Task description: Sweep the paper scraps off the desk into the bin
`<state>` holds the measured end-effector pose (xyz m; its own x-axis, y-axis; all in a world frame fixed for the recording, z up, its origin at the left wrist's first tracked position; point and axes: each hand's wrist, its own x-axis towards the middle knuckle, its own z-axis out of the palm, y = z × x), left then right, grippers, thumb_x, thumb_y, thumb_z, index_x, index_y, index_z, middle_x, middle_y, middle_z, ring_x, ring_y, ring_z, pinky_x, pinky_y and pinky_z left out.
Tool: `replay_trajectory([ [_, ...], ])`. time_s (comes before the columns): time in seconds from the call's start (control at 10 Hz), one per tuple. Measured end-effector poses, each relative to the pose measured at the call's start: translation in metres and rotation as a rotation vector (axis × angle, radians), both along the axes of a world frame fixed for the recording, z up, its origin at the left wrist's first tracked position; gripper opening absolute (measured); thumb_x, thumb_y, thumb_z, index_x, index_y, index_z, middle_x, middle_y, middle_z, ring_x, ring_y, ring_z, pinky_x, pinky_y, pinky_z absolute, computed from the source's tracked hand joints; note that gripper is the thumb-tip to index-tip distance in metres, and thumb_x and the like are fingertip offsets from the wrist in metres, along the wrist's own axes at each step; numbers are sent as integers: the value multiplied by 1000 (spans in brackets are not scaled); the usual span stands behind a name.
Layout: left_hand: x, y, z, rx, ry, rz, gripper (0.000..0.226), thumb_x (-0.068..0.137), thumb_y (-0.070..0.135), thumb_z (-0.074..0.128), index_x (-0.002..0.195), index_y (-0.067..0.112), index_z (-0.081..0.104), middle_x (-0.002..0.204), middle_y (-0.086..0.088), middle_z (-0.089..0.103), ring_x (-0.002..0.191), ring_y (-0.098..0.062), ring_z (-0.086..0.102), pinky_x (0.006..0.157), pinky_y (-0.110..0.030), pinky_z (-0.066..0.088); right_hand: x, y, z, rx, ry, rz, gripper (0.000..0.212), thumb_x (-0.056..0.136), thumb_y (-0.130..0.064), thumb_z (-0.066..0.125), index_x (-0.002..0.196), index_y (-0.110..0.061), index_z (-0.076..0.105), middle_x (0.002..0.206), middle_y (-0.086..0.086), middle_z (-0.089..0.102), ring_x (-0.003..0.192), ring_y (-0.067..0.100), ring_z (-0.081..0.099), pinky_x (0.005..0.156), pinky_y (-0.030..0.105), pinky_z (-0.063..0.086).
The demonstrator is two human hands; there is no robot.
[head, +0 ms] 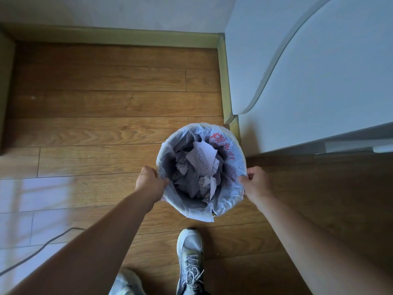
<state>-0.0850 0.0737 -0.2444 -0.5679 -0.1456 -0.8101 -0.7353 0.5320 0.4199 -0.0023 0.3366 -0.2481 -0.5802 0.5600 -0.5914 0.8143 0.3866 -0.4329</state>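
Observation:
A round bin (230, 201) lined with a white plastic bag with red print stands on the wooden floor below me. Inside it lie several crumpled paper scraps (202, 158) with printed text. My left hand (150, 183) grips the bin's left rim, fingers curled over the bag edge. My right hand (256, 183) pinches the right rim of the bag. The white desk (319, 71) rises at the right, its curved edge above the bin.
A wall with a greenish skirting board (119, 38) runs along the back. My two shoes (190, 260) stand just in front of the bin. A dark cable (40, 250) lies on the floor at the lower left. A cardboard-coloured box edge (5, 86) sits far left.

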Motion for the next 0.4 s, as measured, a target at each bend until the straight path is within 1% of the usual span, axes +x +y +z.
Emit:
replay_trajectory([
  [0.1, 2, 1, -6, -1, -2, 3, 30, 84, 10, 69, 105, 3, 49, 105, -21, 61, 93, -41, 66, 71, -57, 61, 0, 1, -6, 22, 30, 20, 10, 90, -20, 63, 89, -18, 54, 91, 5, 64, 75, 19, 65, 57, 33, 55],
  [0.2, 7, -3, -12, -2, -10, 25, 33, 83, 11, 71, 107, 3, 48, 105, -20, 60, 93, -39, 65, 73, -57, 61, 1, 1, -9, -15, 25, 25, 10, 91, -20, 63, 91, -18, 53, 91, 4, 63, 76, 21, 66, 62, 39, 60],
  [0.3, 13, -7, -2, 14, -32, 70, 45, 79, 13, 79, 107, 8, 44, 106, -14, 55, 88, -33, 63, 63, -48, 62, 3, -1, 0, -37, 7, 10, 14, 90, -24, 65, 96, -19, 53, 95, 2, 62, 75, 15, 62, 60, 34, 56],
  [0.4, 11, -12, 25, 1, -27, 85, 59, 74, 18, 84, 113, 12, 41, 115, -13, 50, 84, -30, 61, 46, -35, 55, -1, -4, 27, 12, 3, 5, 36, 88, -27, 68, 118, -12, 55, 104, 2, 59, 80, 13, 57, 63, 24, 44],
])
